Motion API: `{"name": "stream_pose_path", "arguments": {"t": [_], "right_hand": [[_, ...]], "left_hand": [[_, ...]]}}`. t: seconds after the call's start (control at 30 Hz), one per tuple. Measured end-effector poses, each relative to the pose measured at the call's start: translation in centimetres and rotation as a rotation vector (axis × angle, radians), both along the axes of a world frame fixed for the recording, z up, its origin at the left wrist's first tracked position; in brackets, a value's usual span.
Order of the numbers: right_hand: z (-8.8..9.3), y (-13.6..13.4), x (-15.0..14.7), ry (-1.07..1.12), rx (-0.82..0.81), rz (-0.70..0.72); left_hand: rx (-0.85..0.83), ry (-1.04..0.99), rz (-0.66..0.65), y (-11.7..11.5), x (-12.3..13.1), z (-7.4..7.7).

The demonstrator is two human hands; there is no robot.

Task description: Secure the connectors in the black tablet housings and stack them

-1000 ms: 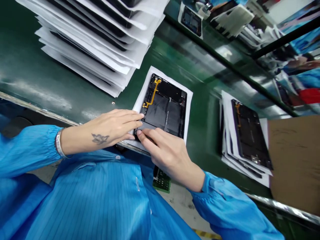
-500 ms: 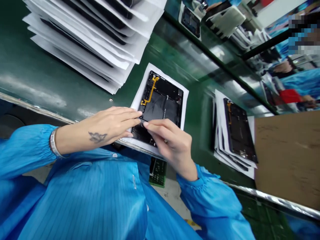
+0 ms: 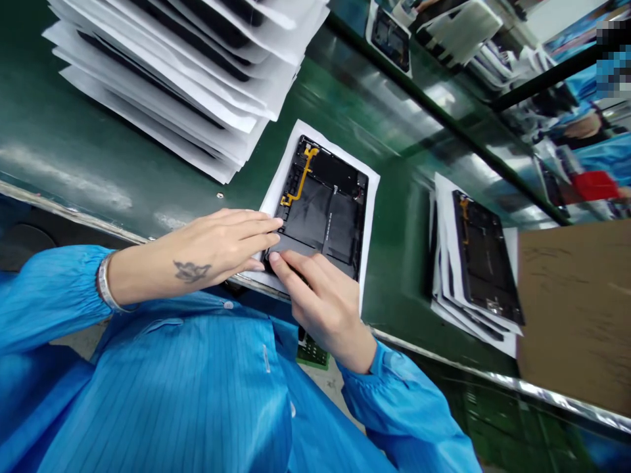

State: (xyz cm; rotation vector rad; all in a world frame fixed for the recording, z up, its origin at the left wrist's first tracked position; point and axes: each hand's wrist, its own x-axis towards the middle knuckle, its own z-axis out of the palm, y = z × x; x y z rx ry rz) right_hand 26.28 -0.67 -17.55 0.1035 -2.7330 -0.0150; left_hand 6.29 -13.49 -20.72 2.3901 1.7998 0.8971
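An opened black tablet housing (image 3: 320,217) lies in the middle of the frame on a white paper sheet (image 3: 296,157), with two dark battery panels and a yellow flex cable (image 3: 300,177) showing. The left hand (image 3: 221,246), tattooed and wearing a silver bangle (image 3: 103,282), lies open with its fingers stretched out, the tips at the lower left edge of the housing. The right hand (image 3: 323,305) comes in from below, its bent fingers (image 3: 296,269) pressing on the lower edge; whether they pinch anything there I cannot tell.

The sheet rests on a glossy dark green workbench (image 3: 98,151) with a metal edge strip (image 3: 64,213). At the upper left is a tall fanned stack of white sheets with dark devices between them (image 3: 172,85). At the right, a second stack holds another open housing (image 3: 486,256), beside a brown cardboard sheet (image 3: 576,309). A green circuit board (image 3: 310,355) sits below the bench edge, past the person's blue striped smock (image 3: 162,387). Beyond a black rail (image 3: 542,79) at the upper right, a co-worker's blue sleeve (image 3: 591,154) and a red item (image 3: 594,185) show. The small white tag (image 3: 335,189) on the battery is too small to read.
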Motion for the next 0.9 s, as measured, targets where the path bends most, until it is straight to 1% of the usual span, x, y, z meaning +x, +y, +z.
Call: {"name": "stream_pose_path", "arguments": {"t": [0.13, 0.23, 0.3, 0.37, 0.43, 0.47, 0.5, 0.53, 0.57, 0.6, 0.63, 0.7, 0.77, 0.83, 0.9], "right_hand": [[0.7, 0.5, -0.5, -0.097, 0.081, 0.046], [0.6, 1.2, -0.6, -0.097, 0.048, 0.073], [0.2, 1.2, -0.1, -0.023, -0.015, 0.014], [-0.2, 0.9, 0.6, 0.131, -0.142, -0.130], [-0.3, 0.3, 1.4, 0.386, -0.377, -0.329], [-0.2, 0.0, 1.7, 0.526, -0.522, -0.400], [0.0, -0.3, 1.9, 0.633, -0.670, -0.440], [0.2, -0.6, 2.0, 0.702, -0.797, -0.449], [0.4, -0.8, 2.1, 0.721, -0.883, -0.432], [0.5, -1.0, 2.2, 0.700, -0.921, -0.402], [0.5, -1.2, 2.2, 0.659, -0.926, -0.378], [0.0, -1.6, 2.3, 0.570, -0.875, -0.324], [-1.0, -2.0, 2.4, 0.497, -0.780, -0.230], [-2.1, -2.5, 2.4, 0.446, -0.650, -0.150], [-3.0, -3.0, 2.3, 0.400, -0.514, -0.118]], "left_hand": [[0.003, 0.024, -0.014, 0.0, -0.2, -0.3], [0.008, 0.034, -0.001, -0.1, -0.3, -0.4], [0.018, 0.039, 0.003, -0.1, -0.2, -0.4], [0.020, 0.042, 0.019, -0.2, -0.2, -0.3], [0.014, 0.040, 0.043, -0.3, -0.1, -0.2], [0.013, 0.040, 0.048, -0.3, -0.1, 0.0], [0.015, 0.045, 0.045, -0.4, 0.0, 0.1], [0.023, 0.059, 0.034, -0.5, 0.0, 0.2], [0.034, 0.078, 0.021, -0.6, 0.0, 0.3], [0.048, 0.103, 0.009, -0.7, 0.1, 0.4], [0.064, 0.128, 0.000, -0.8, 0.1, 0.5], [0.101, 0.169, -0.012, -1.1, 0.3, 0.6], [0.134, 0.186, -0.018, -1.2, 0.4, 0.6], [0.150, 0.184, -0.021, -1.3, 0.6, 0.6], [0.150, 0.177, -0.023, -1.4, 0.6, 0.6]]}}
